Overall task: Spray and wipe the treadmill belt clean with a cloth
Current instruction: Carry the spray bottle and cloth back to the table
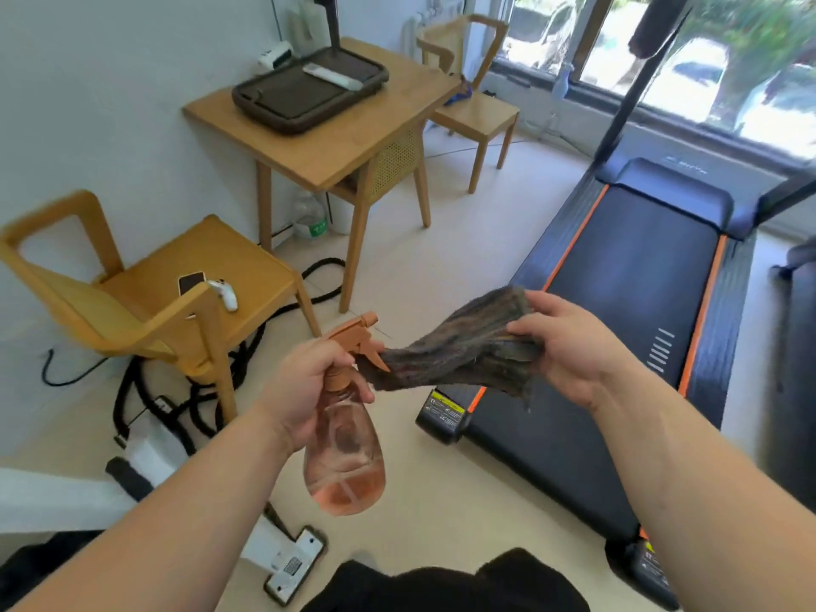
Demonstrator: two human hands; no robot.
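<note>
My left hand (309, 382) grips the neck of an orange see-through spray bottle (346, 461), whose nozzle points up and to the right. A dark striped cloth (455, 351) stretches between both hands; its left end is caught at the bottle's trigger by my left fingers. My right hand (569, 346) holds the cloth's right end. The black treadmill belt (631, 276), edged with orange strips, lies on the floor to the right, below and beyond my right hand.
A wooden chair (145, 302) with a phone and a white controller stands on the left, over black cables (185, 390). Behind it are a wooden table (326, 125) with a dark tray and a second chair (477, 103). A white device (287, 563) lies on the floor by my feet.
</note>
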